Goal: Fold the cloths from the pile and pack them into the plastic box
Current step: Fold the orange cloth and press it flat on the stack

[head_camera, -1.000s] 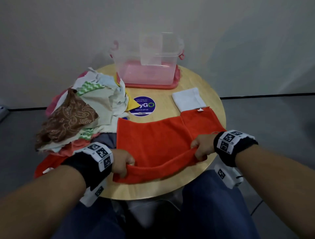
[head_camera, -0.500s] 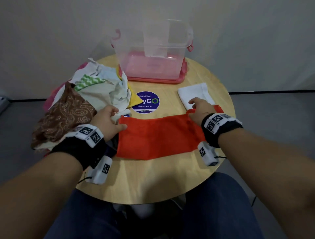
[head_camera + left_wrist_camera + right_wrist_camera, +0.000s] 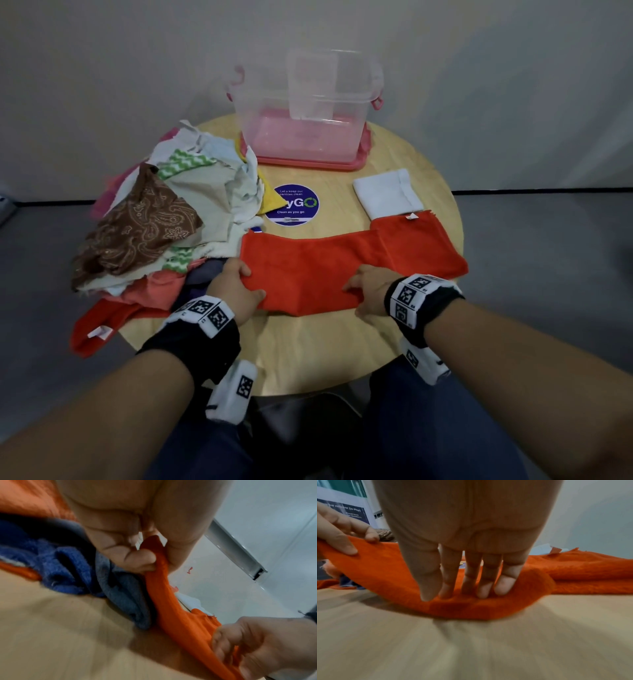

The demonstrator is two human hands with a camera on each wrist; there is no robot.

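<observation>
sitting at a round wooden table [image 3: 308,346], both forearms reaching over its near edge. lying across the middle of the table, an orange cloth [image 3: 308,267] folded into a long band, its right end spreading toward the table's right rim. gripping the band's left end with the left hand [image 3: 233,287], thumb and curled fingers [image 3: 137,561] pinching the orange fabric [image 3: 180,615] and lifting that end slightly off the wood. pressing down on the band's near edge with the right hand [image 3: 368,291], fingers [image 3: 505,582] straight and side by side, tips sinking into the orange pile [image 3: 471,604], nothing curled around it; the cloth bulging up just to the right of those fingers.

resting on the left of the table, touching the cloth's left end, a heap of unfolded cloths [image 3: 164,226]: brown patterned on top, white, green zigzag, yellow, pink, blue underneath, one red piece hanging over the table edge. standing at the far side, well apart from the hands, a clear plastic box [image 3: 305,113] with pink base and pink clips, open on top. lying between box and orange cloth on the right, a folded white cloth [image 3: 387,195], its near edge touching the orange one. showing near the centre, a round blue sticker [image 3: 296,205].
</observation>
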